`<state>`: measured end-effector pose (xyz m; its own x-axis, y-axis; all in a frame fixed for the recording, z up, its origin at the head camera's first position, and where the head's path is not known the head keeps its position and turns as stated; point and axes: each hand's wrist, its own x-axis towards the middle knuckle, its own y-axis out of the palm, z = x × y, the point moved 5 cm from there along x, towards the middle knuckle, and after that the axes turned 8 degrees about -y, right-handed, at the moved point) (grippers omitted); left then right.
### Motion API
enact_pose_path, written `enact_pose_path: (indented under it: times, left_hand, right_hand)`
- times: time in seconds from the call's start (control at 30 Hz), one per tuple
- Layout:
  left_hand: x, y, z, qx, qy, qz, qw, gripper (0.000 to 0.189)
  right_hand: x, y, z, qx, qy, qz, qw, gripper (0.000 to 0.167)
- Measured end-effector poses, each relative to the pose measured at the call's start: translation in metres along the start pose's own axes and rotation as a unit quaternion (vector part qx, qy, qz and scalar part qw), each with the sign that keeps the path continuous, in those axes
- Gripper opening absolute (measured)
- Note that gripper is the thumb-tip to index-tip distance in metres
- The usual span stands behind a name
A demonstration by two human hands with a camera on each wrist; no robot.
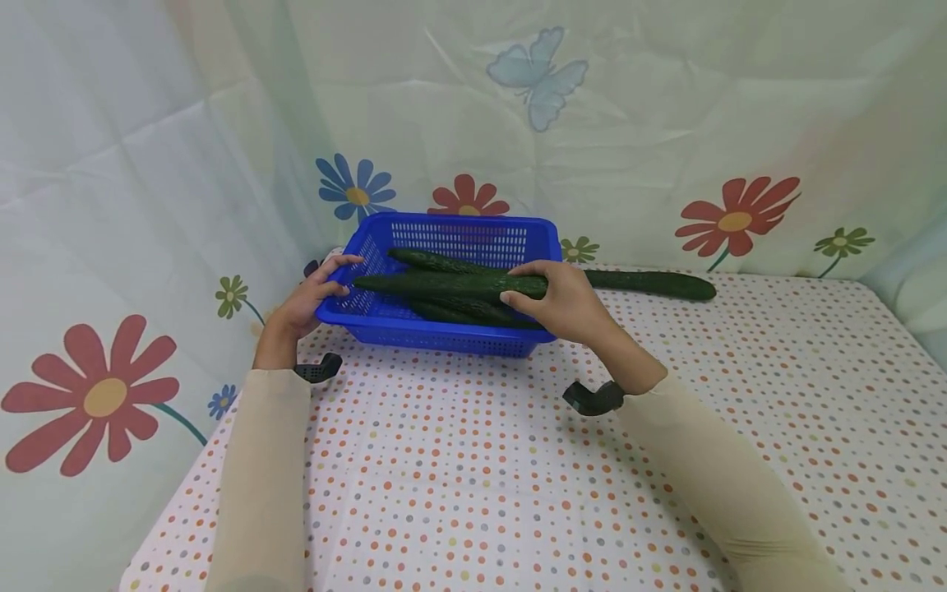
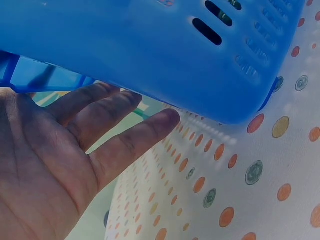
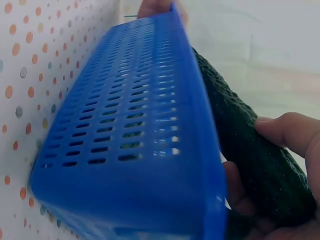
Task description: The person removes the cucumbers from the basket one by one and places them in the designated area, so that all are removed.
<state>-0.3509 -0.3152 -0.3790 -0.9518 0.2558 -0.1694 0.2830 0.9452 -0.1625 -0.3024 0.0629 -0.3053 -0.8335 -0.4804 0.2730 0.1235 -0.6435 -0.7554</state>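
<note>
A blue plastic basket [image 1: 444,335] with slotted walls stands on the table against the backdrop. Several dark green cucumbers lie in it. The right hand [image 1: 558,300] grips one cucumber [image 1: 436,286] near its right end, thumb on the near side. This cucumber lies lengthwise over the others, its tip toward the basket's left end. In the right wrist view, the gripped end of the cucumber [image 3: 265,170] shows beyond the basket's rim. The left hand [image 1: 307,300] holds the basket's left rim, two digits over it; in the left wrist view, other fingers [image 2: 135,145] extend beneath the rim.
Another cucumber [image 1: 654,284] lies on the table to the right of the basket, close to the backdrop. A dotted cloth [image 1: 444,460] covers the table. Flowered sheeting [image 1: 629,131] hangs behind and at the sides. Each wrist carries a black camera mount [image 1: 595,398].
</note>
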Motion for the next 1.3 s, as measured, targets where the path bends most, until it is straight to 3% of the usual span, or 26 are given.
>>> enact_pose_path:
  times: [0.27, 0.47, 0.77, 1.07, 1.3]
  left_hand:
    - [0.0, -0.001, 0.001, 0.005, -0.006, 0.001, 1.0, 0.054]
    - [0.0, 0.001, 0.001, -0.015, -0.003, 0.009, 0.9998, 0.053]
    - [0.002, 0.002, 0.001, -0.005, 0.002, 0.006, 1.0, 0.054]
    - [0.001, 0.002, 0.002, -0.01, 0.0, 0.005, 0.9999, 0.055]
    - [0.0, 0.002, 0.0, -0.011, 0.0, 0.009, 0.9999, 0.055]
  right_hand:
    - [-0.027, -0.014, -0.002, -0.009, 0.011, -0.008, 0.9999, 0.047]
    - [-0.051, -0.023, -0.003, -0.003, 0.001, -0.019, 0.9998, 0.047]
    - [-0.091, -0.043, -0.01, -0.01, -0.061, -0.097, 0.9934, 0.041]
    - [-0.122, -0.066, -0.041, -0.02, -0.112, -0.161, 0.9803, 0.043]
    - [-0.143, -0.091, -0.07, 0.025, -0.136, -0.14, 0.9805, 0.053]
